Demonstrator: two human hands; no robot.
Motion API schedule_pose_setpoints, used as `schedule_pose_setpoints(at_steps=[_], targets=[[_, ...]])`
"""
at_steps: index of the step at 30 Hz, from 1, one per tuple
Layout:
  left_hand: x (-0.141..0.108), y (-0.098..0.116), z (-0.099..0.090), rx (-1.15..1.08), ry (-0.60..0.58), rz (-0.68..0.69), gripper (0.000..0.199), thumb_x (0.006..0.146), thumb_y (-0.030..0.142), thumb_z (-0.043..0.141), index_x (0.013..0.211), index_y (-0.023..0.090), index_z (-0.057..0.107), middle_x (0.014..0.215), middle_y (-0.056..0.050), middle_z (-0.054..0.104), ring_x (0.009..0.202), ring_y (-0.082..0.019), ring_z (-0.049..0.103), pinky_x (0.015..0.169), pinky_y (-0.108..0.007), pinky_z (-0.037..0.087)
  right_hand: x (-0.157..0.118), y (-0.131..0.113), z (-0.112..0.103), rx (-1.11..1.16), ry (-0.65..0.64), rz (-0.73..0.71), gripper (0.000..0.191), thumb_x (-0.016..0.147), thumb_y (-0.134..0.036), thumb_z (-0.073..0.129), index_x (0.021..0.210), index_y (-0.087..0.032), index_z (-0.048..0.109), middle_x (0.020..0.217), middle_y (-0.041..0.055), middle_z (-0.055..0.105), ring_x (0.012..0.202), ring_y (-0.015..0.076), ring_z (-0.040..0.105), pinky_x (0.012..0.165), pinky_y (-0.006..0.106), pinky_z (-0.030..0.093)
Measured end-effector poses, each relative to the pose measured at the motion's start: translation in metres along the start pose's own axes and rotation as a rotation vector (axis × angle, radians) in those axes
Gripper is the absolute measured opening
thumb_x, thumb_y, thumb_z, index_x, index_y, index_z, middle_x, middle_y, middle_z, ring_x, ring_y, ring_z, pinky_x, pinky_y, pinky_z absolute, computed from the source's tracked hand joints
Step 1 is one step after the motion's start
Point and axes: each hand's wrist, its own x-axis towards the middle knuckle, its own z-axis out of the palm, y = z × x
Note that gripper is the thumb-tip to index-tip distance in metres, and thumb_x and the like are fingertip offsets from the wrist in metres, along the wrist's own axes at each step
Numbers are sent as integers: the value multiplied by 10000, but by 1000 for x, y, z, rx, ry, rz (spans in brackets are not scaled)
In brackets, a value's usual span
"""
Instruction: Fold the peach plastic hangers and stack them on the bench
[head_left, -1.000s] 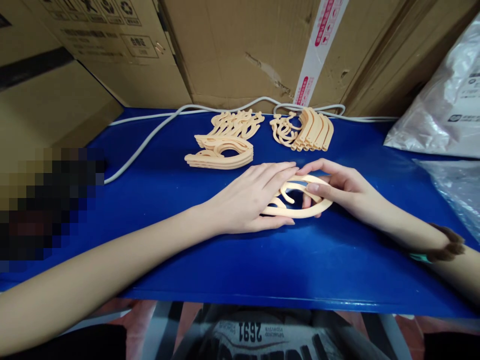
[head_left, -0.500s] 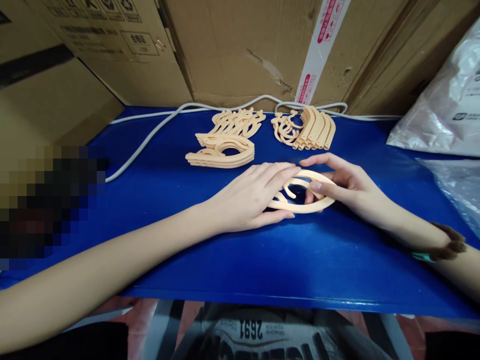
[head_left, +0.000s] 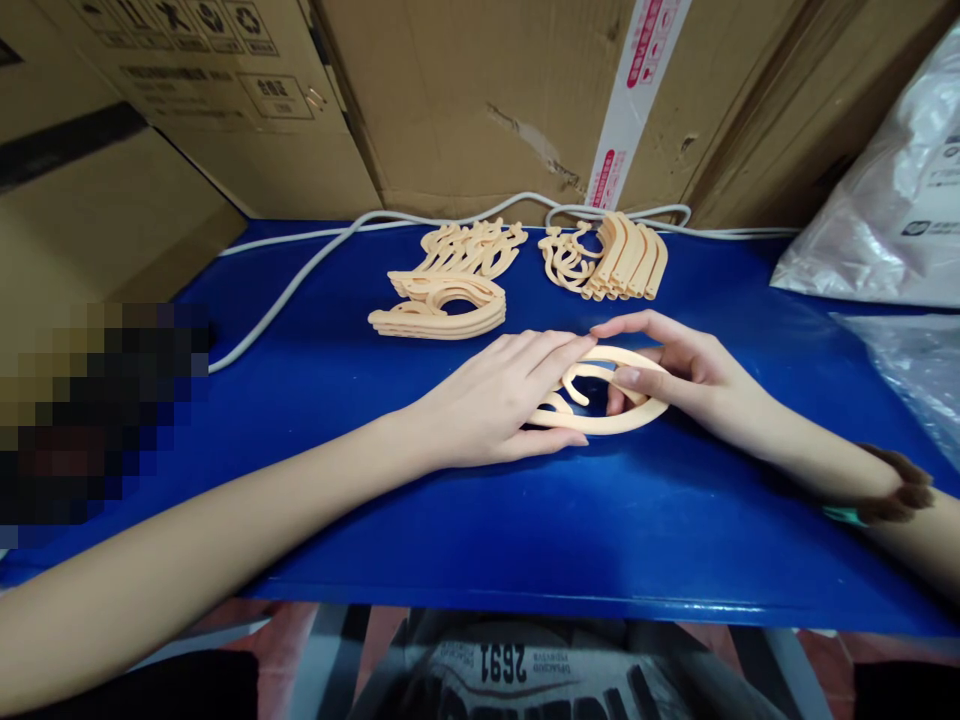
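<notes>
A beige plastic piece with a curved hook inside an oval outline, which looks like a folding clothes hanger (head_left: pixel 626 424), is between my hands above the blue table. My left hand (head_left: pixel 495 400) lies over its left end, thumb along the near edge and fingers across the top, hiding that end. At the right end, my right hand (head_left: pixel 701 370) grips it with the thumb on top and fingers underneath. Beyond my left hand sits a stack of similar folded hangers (head_left: pixel 442 322). Behind that stack lies a group of hook-shaped pieces (head_left: pixel 476 248).
Further right are loose hooks (head_left: pixel 562 262) beside a row of curved hanger arms (head_left: pixel 634 262). A white cable (head_left: pixel 300 275) runs along the back of the blue table (head_left: pixel 450 530). Cardboard boxes (head_left: pixel 465 100) wall the back and left; a plastic bag (head_left: pixel 870 220) stands at right.
The view has shifted slightly. Both hands keep almost the same hold on the hanger, with only a tiny shift of the piece and fingers.
</notes>
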Motion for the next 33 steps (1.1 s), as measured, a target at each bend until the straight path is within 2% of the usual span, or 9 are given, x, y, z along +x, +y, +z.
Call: schedule_pose_setpoints(at_steps=[7,12,17,22,28,33], targets=[[-1,2,-1,16,47,1,665,957,496,572,1445,83,388,1370,-200,549,1207,-320,564,999,-449,476,-3,1,1,-85,50,-50,397,937,-407,618,1281,-230,529,834,21,746,790,183,703,654,279,519],[-1,3,-2,24,60,-4,637,964,461,570,1429,62,399,1366,-198,553,1190,-312,571,991,-424,477,-2,2,0,-81,71,-50,416,921,-426,639,1272,-230,533,832,22,747,781,181,697,641,272,512],[0,4,-2,33,12,-24,679,957,523,563,1441,84,382,1373,-198,547,1173,-315,574,966,-422,480,-1,1,0,-20,64,7,482,886,-456,679,1276,-216,529,799,26,751,690,172,689,597,270,500],[0,3,0,24,-13,-31,746,945,593,548,1477,118,333,1399,-199,525,1207,-314,562,978,-416,471,0,3,-1,45,35,43,567,848,-461,721,1320,-219,523,811,31,758,711,193,716,637,301,546],[0,3,1,60,4,28,765,974,586,479,1471,22,331,1377,-227,540,1162,-321,578,937,-422,493,0,2,0,71,40,58,545,837,-448,738,1295,-227,541,807,30,765,721,200,728,644,304,561],[-1,9,-1,246,77,84,623,1018,485,436,1429,16,432,1392,-219,559,1208,-319,573,960,-406,472,1,2,0,79,63,43,461,853,-411,731,1243,-235,559,828,33,775,722,191,728,636,287,548]])
